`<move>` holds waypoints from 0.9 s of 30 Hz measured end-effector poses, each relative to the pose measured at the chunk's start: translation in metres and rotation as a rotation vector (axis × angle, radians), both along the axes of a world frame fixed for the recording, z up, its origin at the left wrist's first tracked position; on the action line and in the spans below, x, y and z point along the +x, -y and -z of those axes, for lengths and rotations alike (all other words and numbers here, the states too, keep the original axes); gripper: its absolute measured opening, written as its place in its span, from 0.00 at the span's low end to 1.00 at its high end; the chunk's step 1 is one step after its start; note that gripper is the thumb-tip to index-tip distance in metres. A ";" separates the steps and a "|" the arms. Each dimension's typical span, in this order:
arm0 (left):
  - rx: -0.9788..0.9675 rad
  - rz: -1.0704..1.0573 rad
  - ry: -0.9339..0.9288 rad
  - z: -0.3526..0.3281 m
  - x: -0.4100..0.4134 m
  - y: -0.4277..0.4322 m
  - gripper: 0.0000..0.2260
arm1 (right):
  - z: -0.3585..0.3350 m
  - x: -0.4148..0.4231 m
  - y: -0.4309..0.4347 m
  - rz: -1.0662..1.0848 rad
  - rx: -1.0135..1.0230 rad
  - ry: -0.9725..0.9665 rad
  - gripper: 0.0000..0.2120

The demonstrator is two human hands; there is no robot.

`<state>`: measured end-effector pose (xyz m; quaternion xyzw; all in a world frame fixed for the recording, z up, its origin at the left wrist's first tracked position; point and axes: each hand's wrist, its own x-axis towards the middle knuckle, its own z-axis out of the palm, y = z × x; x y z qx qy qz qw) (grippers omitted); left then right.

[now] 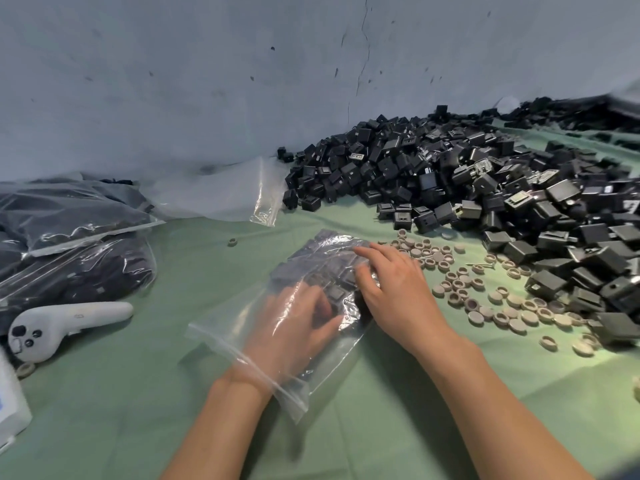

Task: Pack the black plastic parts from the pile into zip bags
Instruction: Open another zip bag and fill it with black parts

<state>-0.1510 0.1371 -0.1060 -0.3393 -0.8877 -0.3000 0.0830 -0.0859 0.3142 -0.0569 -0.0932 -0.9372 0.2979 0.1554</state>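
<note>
The left hand [294,327] is inside the bag [221,337], wrist at the open mouth, fingers reaching toward the parts [318,258] packed at the far end. Through the creased plastic I cannot tell whether it pinches a part or only nudges one. The right hand [391,282] lies on top of the bag just beyond and right of the left, fingers spread and fairly flat, pressing the film down over the parts and holding nothing. The bag lies flat on the table [173,393]. The pile [450,174] sits beyond and to the right of the right hand.

This looks like settling the parts into neat rows. To do it well:

- Press lightly with the right hand. That stops the rows sliding but leaves room for the left fingers to work under the film.
- Push each part flush against its neighbour, filling from the far end toward the mouth, so that no gaps are left.
- Leave a bare strip at the mouth, or the zip will likely not close.
- Draw the left hand out slowly and low. A quick pull could drag parts back or tip the rows.
- The caps [485,296] lie just right of the right hand. Reach over them when fetching more from the pile, so that none gets swept into the bag.
</note>
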 end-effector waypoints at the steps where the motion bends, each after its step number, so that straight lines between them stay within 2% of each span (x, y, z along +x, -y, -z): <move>1: -0.009 -0.004 -0.008 0.000 -0.004 -0.006 0.18 | 0.001 -0.003 -0.002 0.005 -0.014 -0.001 0.20; 3: -0.017 -0.021 -0.013 -0.006 -0.006 -0.016 0.22 | 0.002 -0.009 -0.005 0.009 -0.042 -0.012 0.20; 7: -0.053 -0.068 -0.046 -0.019 0.009 -0.014 0.16 | 0.004 -0.011 -0.010 0.005 -0.102 -0.039 0.20; 8: -0.003 -0.062 0.002 -0.021 0.017 -0.007 0.14 | 0.005 -0.010 -0.011 0.003 -0.112 -0.044 0.20; 11: 0.282 -0.033 0.339 -0.027 0.045 0.022 0.10 | 0.005 -0.007 -0.013 -0.001 -0.114 -0.048 0.20; 12: 0.296 -0.062 0.348 -0.029 0.052 0.035 0.09 | 0.005 -0.005 -0.013 0.005 -0.125 -0.051 0.20; 14: 0.315 -0.178 0.280 -0.030 0.060 0.062 0.05 | 0.004 -0.002 -0.013 0.027 -0.157 -0.073 0.20; 16: 0.426 -0.360 0.210 -0.036 0.060 0.086 0.11 | 0.004 0.000 -0.013 0.049 -0.196 -0.114 0.20; 19: 0.552 -0.573 0.125 -0.057 0.056 0.101 0.11 | 0.003 0.000 -0.020 0.069 -0.281 -0.177 0.20; 21: 0.589 -0.540 0.042 -0.083 0.053 0.071 0.11 | -0.003 -0.003 -0.031 0.106 -0.442 -0.200 0.20; 23: 0.529 -0.350 0.001 -0.106 0.041 0.013 0.09 | -0.012 -0.007 -0.046 0.177 -0.702 -0.244 0.20; 25: 0.367 -0.142 0.009 -0.121 0.021 -0.058 0.04 | -0.017 -0.011 -0.063 0.282 -0.973 -0.273 0.18; 27: 0.129 -0.035 0.044 -0.121 -0.008 -0.124 0.07 | -0.017 -0.014 -0.083 0.350 -1.308 -0.273 0.13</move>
